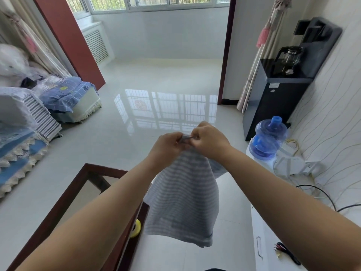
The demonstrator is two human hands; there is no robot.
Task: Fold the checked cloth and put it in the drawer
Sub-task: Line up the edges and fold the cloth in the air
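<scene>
The checked cloth (183, 198), grey-blue with pale stripes, hangs doubled in the air in front of me. Its top edge is pinched between both hands held close together. My left hand (168, 145) grips the top on the left and my right hand (210, 139) grips it on the right, fingers touching. The lower edge of the cloth dangles above the floor beside the table corner. A white cabinet (267, 251) with a metal handle stands at the lower right; its drawer front looks closed.
A dark wood-framed glass table (82, 184) lies at lower left with a yellow tape roll (136, 228) under its edge. A covered sofa (23, 122) is at left. A black water dispenser (277, 90), a blue water bottle (268, 135) and cables (320, 194) are at right.
</scene>
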